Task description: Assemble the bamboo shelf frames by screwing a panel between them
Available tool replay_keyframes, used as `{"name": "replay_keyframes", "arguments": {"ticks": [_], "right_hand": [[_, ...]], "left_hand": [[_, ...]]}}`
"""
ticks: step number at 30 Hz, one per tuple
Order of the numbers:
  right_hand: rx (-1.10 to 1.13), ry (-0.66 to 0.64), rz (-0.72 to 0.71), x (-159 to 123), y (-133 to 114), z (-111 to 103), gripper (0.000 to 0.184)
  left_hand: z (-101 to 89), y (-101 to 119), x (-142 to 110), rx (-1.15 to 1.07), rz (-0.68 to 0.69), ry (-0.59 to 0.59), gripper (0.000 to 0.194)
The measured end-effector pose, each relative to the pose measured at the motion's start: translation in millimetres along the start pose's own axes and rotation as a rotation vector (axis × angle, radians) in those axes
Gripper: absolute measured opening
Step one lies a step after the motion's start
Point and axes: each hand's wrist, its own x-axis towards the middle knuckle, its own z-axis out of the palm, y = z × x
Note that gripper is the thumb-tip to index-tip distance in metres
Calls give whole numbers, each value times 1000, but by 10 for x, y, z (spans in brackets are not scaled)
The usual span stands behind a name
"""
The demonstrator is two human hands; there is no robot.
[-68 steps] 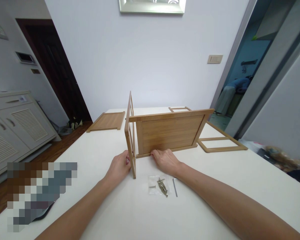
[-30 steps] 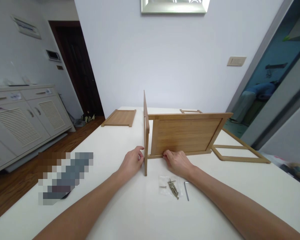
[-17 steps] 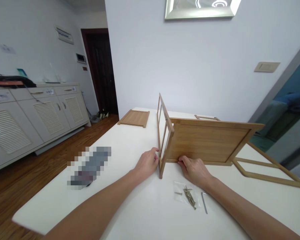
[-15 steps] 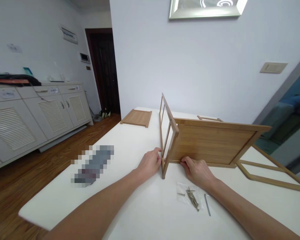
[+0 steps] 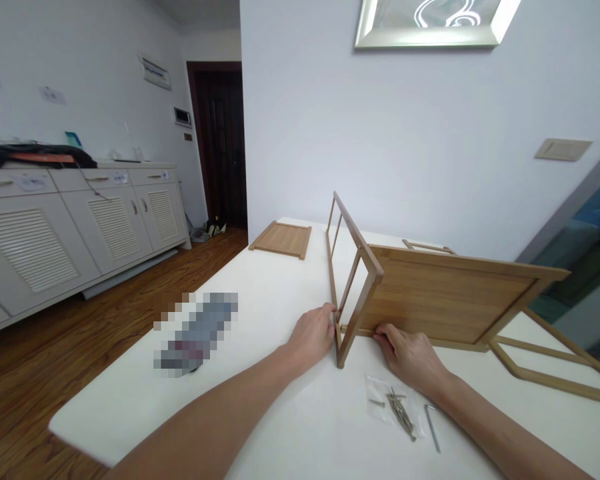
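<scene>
A wooden side frame (image 5: 361,313) stands on its edge on the white table, leaning to the right at the top. Against its right side a wooden panel (image 5: 445,297) stands on its long edge; I cannot tell whether the two are fastened. My left hand (image 5: 311,337) is closed on the frame's lower rail, its fingertips partly hidden behind the wood. With fingers pinched, my right hand (image 5: 411,353) grips the panel's bottom edge near the joint. Close in front of it lie a clear bag (image 5: 377,390) with several screws (image 5: 401,415) and a hex key (image 5: 433,428).
Another wooden panel (image 5: 283,240) lies flat at the table's far left. An open wooden frame (image 5: 550,383) lies at the right, and part of one more (image 5: 427,247) shows behind the standing panel. A blurred-out object (image 5: 197,333) rests left. The table's edge (image 5: 80,447) is near.
The side frame and panel have tilted further to the right at the top. Both hands keep their grips. The whole view has shifted slightly.
</scene>
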Motion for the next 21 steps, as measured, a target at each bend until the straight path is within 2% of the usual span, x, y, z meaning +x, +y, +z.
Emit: {"name": "replay_keyframes", "arguments": {"ticks": [8, 21], "right_hand": [[17, 15, -3, -17, 10, 15, 23], [-6, -111, 68, -17, -31, -44, 17]], "left_hand": [[28, 0, 10, -12, 4, 6, 37], [59, -6, 21, -102, -48, 0, 29]]}}
